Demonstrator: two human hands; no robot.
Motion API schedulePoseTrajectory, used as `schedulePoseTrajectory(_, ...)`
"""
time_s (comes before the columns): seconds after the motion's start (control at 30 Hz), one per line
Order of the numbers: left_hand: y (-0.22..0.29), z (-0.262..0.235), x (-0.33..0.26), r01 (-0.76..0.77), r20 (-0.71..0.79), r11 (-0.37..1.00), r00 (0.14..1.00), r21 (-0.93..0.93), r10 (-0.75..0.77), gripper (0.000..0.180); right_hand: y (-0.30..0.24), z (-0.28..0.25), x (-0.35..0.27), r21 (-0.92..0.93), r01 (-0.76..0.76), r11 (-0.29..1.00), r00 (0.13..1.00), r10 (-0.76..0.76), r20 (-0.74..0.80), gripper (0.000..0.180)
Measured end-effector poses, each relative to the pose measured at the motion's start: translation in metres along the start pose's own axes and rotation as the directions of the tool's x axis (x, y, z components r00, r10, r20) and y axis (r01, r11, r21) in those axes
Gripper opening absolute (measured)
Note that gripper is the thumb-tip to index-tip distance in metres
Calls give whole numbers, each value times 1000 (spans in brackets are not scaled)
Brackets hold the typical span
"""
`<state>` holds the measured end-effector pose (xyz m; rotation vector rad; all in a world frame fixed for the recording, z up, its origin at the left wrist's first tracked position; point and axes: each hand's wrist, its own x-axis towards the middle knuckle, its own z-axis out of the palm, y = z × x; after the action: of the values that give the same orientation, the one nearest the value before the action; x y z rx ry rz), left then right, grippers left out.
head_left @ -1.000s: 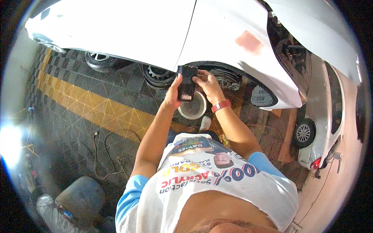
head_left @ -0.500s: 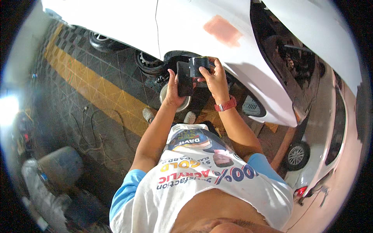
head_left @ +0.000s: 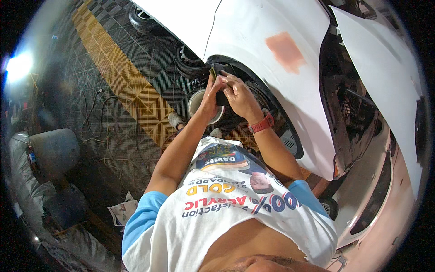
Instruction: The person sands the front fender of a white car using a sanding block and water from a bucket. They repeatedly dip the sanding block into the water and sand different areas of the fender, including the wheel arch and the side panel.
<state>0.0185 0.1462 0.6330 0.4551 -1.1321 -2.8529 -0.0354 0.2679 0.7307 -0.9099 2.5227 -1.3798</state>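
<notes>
Both my hands meet in front of the white car fender (head_left: 253,41), over its dark wheel arch. My left hand (head_left: 211,93) and my right hand (head_left: 239,94) together grip a small dark block (head_left: 220,84), probably a sanding block, with a yellowish edge showing at its top. A red watch (head_left: 262,123) sits on my right wrist. Below my hands a white bucket (head_left: 201,105) stands on the floor. A pinkish primer patch (head_left: 285,51) marks the fender to the right of my hands.
Dark tiled floor with a yellow stripe (head_left: 127,77). A bare wheel hub (head_left: 190,59) lies by the arch. Loose cables (head_left: 108,122) trail at left. A wrapped grey drum (head_left: 52,149) and paper scraps (head_left: 121,211) sit lower left. The open engine bay (head_left: 353,104) is at right.
My view has swung and moved closer to the fender. My hands have closed more tightly over the dark block, which was held more openly and upright before.
</notes>
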Motion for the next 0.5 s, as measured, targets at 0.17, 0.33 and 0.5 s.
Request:
schedulePoseTrajectory(0.17, 34, 1, 4, 256, 73, 929, 967, -267, -246, 50, 12, -6, 15, 28, -122, 992, 962, 125, -241, 21)
schedulePoseTrajectory(0.33, 40, -4, 5, 280, 141, 920, 958, -274, -249, 49, 24, -15, 24, 94, -255, 962, 958, 265, -113, 22)
schedulePoseTrajectory(0.5, 33, -14, 8, 271, 81, 925, 963, -266, -259, 50, 9, -8, 32, 303, -303, 904, 914, 365, -176, 20)
